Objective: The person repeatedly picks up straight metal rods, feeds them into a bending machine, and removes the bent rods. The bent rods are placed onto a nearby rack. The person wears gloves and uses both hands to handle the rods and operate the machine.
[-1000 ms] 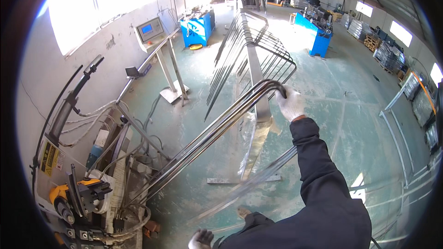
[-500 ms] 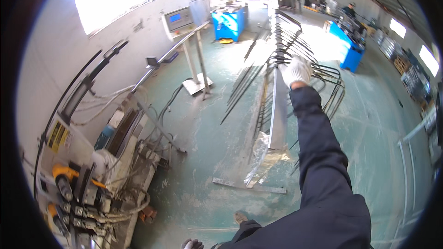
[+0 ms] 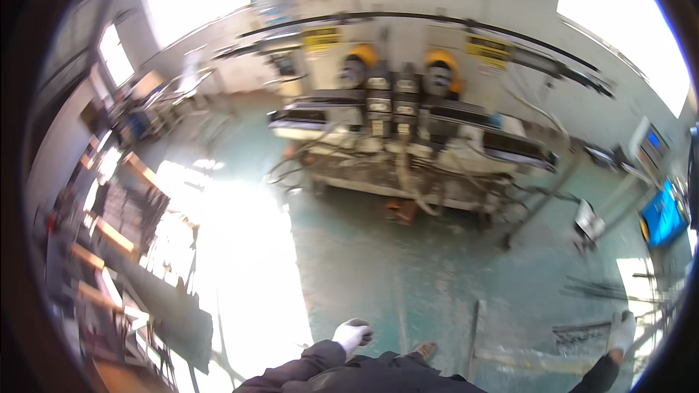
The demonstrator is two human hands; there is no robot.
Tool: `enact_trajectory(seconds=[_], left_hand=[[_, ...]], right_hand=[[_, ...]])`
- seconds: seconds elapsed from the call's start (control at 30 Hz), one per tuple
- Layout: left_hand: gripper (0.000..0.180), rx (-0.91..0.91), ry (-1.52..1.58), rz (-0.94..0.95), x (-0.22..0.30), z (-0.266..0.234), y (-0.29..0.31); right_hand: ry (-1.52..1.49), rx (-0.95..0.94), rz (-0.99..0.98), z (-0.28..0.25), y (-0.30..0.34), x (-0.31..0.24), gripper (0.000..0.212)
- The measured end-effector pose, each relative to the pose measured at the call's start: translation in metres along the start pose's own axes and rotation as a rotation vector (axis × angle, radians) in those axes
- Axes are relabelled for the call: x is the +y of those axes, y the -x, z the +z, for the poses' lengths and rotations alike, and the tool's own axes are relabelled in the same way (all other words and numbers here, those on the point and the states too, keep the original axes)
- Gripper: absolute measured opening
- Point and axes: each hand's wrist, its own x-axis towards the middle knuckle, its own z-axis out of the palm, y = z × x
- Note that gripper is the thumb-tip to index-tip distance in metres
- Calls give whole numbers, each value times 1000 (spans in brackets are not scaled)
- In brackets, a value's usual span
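Note:
My left hand, in a pale work glove with a darker finger side, hangs low in front of my body, its fingers curled in and nothing visible in them. Far to the right, my gloved right hand reaches out beside the rack of bent dark metal rods. Motion blur smears its fingers, so whether it touches or grips a rod cannot be made out. Part of the rack lies under plastic wrap, with a flat metal foot bar at its near end.
Ahead, by the wall, stands a machine with two yellow-ringed units, hoses and long rails. A tilted control panel and a blue machine are at right. Stands with wooden bars and a dark sheet occupy the left.
The view has swung strongly left, bringing the wall machine to the middle. The rack and my right hand now appear at the lower right edge. My left hand shows more fully.

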Motion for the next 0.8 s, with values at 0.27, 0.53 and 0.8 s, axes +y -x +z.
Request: enact_trajectory(seconds=[0.27,0.53,0.8], left_hand=[[38,287,70,177,-10,-257,78],[31,480,675,184,-97,-508,116],[13,451,1009,59,-57,-620,103]], right_hand=[[-390,-255,-360,179,257,-306,28],[193,-972,-456,296,459,-441,44],[270,-1091,-458,406,593,-622,41]])
